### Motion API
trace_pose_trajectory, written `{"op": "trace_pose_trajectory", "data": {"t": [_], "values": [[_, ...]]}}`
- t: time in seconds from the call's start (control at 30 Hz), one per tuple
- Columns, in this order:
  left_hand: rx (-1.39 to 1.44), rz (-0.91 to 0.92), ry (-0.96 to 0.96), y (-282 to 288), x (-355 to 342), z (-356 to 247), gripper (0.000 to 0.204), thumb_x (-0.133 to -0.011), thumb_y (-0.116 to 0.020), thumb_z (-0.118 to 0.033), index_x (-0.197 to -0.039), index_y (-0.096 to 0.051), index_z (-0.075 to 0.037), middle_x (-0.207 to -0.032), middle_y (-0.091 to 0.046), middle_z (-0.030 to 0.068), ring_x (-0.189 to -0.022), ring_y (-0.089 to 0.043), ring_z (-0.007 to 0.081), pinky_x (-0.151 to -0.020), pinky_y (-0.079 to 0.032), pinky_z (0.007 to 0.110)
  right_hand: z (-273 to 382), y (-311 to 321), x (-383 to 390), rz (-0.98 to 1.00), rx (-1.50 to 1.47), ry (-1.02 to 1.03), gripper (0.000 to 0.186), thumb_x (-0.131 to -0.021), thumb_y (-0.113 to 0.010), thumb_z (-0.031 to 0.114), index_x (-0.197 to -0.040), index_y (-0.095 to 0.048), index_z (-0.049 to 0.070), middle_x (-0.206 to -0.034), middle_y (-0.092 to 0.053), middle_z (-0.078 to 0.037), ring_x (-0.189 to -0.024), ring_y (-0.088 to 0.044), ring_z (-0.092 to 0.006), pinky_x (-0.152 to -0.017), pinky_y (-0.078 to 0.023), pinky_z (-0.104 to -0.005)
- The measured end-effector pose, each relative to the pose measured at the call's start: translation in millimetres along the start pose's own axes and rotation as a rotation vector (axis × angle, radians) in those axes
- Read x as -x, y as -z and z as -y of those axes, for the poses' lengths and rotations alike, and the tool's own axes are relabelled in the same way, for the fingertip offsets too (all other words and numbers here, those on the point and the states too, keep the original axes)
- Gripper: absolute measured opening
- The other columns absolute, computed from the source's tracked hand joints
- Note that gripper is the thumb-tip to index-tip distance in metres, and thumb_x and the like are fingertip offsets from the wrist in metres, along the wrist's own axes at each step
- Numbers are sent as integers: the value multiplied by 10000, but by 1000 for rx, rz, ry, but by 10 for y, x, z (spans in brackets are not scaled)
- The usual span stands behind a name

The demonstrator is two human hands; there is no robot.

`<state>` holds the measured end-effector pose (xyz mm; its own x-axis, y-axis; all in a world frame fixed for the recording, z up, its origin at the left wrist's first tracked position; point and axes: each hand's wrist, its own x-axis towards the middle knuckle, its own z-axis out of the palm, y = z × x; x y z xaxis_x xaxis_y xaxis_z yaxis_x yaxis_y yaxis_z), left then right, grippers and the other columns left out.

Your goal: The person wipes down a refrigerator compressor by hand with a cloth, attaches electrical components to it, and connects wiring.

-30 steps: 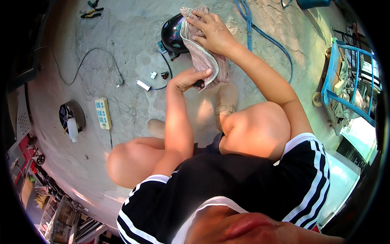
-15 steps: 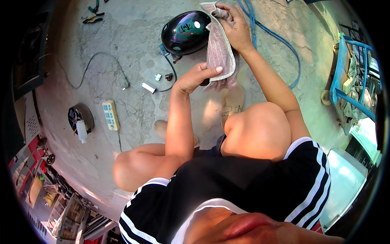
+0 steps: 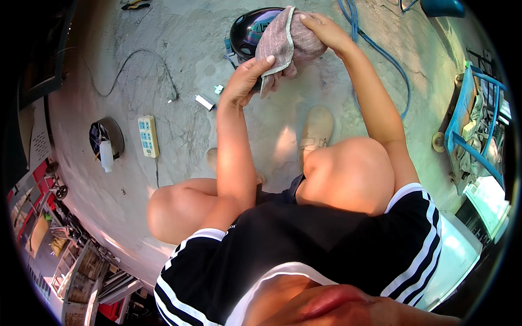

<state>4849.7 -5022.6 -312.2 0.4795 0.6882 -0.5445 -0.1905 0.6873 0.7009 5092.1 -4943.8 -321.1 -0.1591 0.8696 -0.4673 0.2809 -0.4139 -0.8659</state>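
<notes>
Holding striped pinkish cloth (image 3: 276,50) two-handed, likely for spreading it between grips. Left hand (image 3: 241,81): thumb pinching hem, fingers beneath hidden. Right hand (image 3: 330,35): thumb clamping far edge, other fingers hidden. Cloth overlaps glossy black domed housing (image 3: 244,33) on concrete floor (image 3: 187,133); contact unclear.

Wide fisheye view from the left of two head-worn cameras, facing steeply downward. The shirt (image 3: 304,233) is close, filling the lower middle; beyond it come the knees (image 3: 350,171), then the left hand (image 3: 243,81) and right hand (image 3: 330,34) near the top, above floor (image 3: 185,38) that curves toward a dark round rim.
</notes>
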Motion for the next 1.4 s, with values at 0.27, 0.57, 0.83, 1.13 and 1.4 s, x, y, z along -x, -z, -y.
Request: {"op": "trace_pose_trajectory", "data": {"t": [0.27, 0.57, 0.83, 1.13, 1.4], "values": [[-261, 95, 196, 202, 296, -147, 352, -855, -703, -373, -966, -691, -40, -835, -702, 67, -607, -595, 119, -487, -428, 250, -439, -777, 769, -283, -657, -89, 559, -925, -513, 100, -1425, -296, -26, -1339, -482, -168, -1212, -508, -242, -1001, -435, -368], [-372, -9, 226, 518, 727, -249, 398, -822, -728, -394, -998, -702, -38, -847, -701, 53, -662, -563, 97, -562, -435, 251, -326, -1266, 791, -226, -859, -221, 529, -865, -501, -20, -1355, -302, -28, -1301, -471, -177, -1188, -524, -280, -1000, -455, -413], [-337, -232, 146, 774, 1091, -299, 359, -866, -679, -319, -987, -642, 17, -795, -683, 143, -656, -633, 171, -431, -404, 260, -26, -1797, 586, 113, -1089, -364, 312, -932, -451, -3, -1242, -476, -22, -1243, -555, -156, -1134, -576, -288, -985, -477, -448], [-318, -273, 135, 715, 1184, -347, 365, -868, -666, -324, -1005, -648, 13, -784, -689, 152, -628, -619, 161, -467, -420, 269, -172, -1842, 311, 262, -1251, -399, 345, -960, -457, 67, -1294, -456, -19, -1309, -525, -161, -1235, -510, -285, -1076, -391, -460], [-357, 3, 234, 345, 690, -302, 375, -827, -728, -355, -995, -679, -22, -851, -700, 78, -700, -629, 138, -539, -460, 272, -493, -1030, 886, 104, -1375, -377, 390, -932, -467, 46, -1320, -438, 24, -1337, -498, -151, -1274, -471, -293, -1116, -348, -482]]}}
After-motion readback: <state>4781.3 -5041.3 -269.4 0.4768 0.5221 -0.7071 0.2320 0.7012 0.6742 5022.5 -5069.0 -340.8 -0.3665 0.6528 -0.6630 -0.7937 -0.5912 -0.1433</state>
